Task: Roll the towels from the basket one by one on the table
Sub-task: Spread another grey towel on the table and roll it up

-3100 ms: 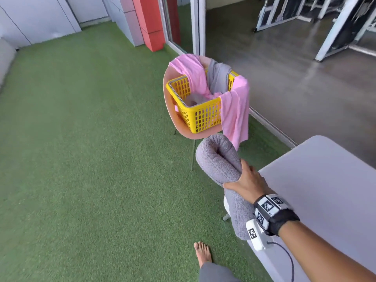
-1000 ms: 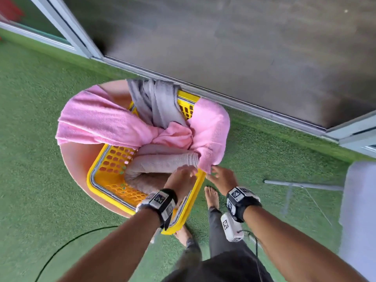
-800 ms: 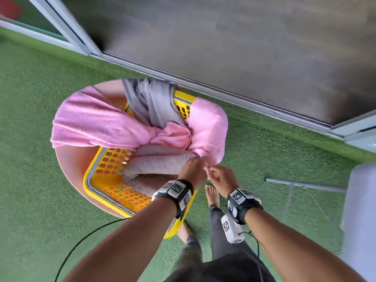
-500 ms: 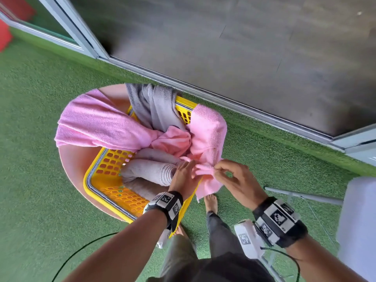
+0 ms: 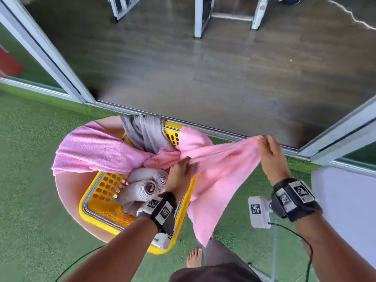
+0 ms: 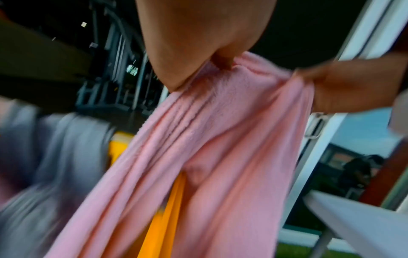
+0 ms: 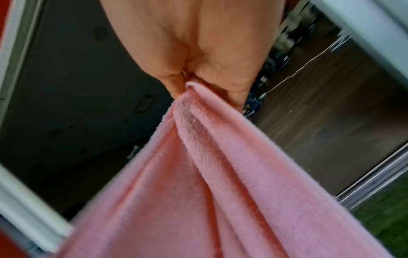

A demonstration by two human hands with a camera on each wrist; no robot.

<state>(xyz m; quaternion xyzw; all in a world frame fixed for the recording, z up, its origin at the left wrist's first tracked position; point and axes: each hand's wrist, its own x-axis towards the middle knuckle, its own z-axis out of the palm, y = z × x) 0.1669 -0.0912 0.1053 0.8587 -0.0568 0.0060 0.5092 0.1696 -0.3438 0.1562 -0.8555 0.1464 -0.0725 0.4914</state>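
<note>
Right hand [image 5: 270, 157]: pinching the top edge of the pink towel [image 5: 219, 171], fingers and thumb closed on a bunched corner, out to the right of the basket!
Left hand [image 5: 180, 176]: gripping the same towel lower down, right over the basket's near rim.
Pink towel: stretched between both hands, its tail hanging free over the grass.
Yellow basket [image 5: 95, 208]: sitting on a pink chair [image 5: 67, 192], two rolled grey towels [image 5: 146, 187] inside, a second pink towel [image 5: 91, 151] and a loose grey towel [image 5: 145, 131] draped over its edges.
Table [image 5: 343, 210]: white, at far right.
</note>
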